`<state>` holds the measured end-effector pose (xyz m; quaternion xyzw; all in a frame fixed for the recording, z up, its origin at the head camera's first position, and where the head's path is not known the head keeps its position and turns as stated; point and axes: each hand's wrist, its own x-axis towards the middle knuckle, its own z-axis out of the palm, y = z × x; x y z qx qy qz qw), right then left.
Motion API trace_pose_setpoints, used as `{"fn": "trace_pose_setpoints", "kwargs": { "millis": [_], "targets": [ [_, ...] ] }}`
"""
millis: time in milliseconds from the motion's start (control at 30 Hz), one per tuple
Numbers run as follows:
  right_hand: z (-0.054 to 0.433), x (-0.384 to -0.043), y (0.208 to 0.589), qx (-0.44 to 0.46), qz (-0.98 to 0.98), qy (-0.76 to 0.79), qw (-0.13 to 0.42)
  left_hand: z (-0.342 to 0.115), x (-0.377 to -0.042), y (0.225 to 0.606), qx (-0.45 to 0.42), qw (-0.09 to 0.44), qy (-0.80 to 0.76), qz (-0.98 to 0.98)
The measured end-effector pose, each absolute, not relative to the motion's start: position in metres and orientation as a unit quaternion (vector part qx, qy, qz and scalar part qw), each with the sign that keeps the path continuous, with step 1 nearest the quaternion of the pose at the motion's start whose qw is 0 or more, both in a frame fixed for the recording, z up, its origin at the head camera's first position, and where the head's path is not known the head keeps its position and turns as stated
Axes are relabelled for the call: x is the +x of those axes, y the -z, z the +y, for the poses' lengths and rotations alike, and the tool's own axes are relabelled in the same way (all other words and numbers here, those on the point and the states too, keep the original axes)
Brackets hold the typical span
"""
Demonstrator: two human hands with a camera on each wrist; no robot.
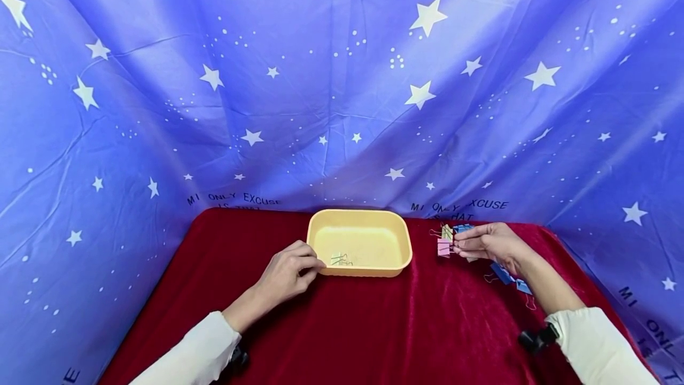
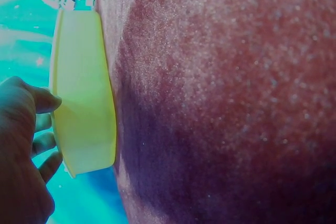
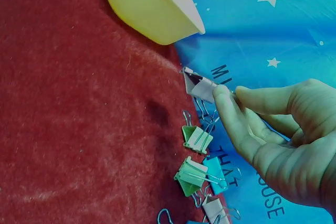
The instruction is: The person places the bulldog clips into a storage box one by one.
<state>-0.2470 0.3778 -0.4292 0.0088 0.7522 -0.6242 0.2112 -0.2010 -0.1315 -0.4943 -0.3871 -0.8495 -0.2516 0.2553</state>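
The left hand (image 1: 291, 269) grips the tray (image 1: 369, 272), right hand (image 1: 494, 243) pinching a pink clip (image 1: 444, 247) (backdrop (image 1: 331, 76): "ONLY EXCUSE").

Grainy, shadowed left wrist view

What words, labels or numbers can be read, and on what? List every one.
"MI ONLY EXCUSE": starry curtain, back left; line below partly hidden, unclear.
"MI ONLY XCUSE": same curtain, back right, broken by folds; "HAT" beneath.
"MI ONL": same curtain, right edge, cut off; line beneath too cut off to read.
"E": same curtain, bottom left.
Binder clips and yellow tray: nothing readable.
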Motion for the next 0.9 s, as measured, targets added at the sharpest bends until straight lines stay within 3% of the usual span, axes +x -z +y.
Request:
{"fn": "trace_pose_setpoints", "kwargs": {
  "millis": [900],
  "targets": [
    [0.312,-0.261,0.401,-0.007,0.69,0.691,0.217,-0.133,-0.199,0.495,-0.392,0.252,0.247,-0.849]
  ]
}}
